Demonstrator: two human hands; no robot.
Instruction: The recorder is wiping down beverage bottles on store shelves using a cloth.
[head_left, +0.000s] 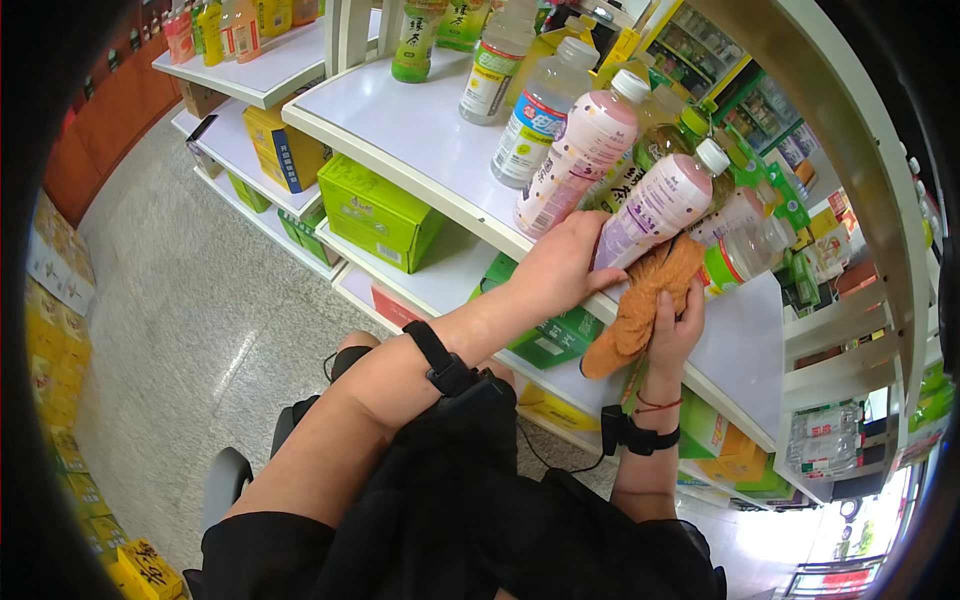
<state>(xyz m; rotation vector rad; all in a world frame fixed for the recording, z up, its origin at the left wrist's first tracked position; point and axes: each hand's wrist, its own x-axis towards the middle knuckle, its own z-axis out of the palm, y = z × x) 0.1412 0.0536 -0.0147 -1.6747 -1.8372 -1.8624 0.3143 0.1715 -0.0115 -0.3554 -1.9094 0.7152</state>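
Observation:
My left hand (566, 262) is at the shelf's front edge, its fingers behind the lower part of a pink-and-white labelled drink bottle (660, 202) with a white cap. In my right hand (675, 322) is an orange-brown cloth (637, 315), bunched up beside that bottle's lower side. A second pink-labelled bottle (581, 157) stands just left of it, above my left hand. Right of the cloth is a clear bottle with a green and red label (742, 255). How firmly my left hand grips the bottle is partly hidden.
More bottles, among them a blue-labelled bottle (536, 112) and a green tea bottle (415, 37), stand on the white shelf (360, 105). Lower shelves hold a lime-green carton (375, 210) and a dark green carton (562, 337). A white shelf upright curves along the right.

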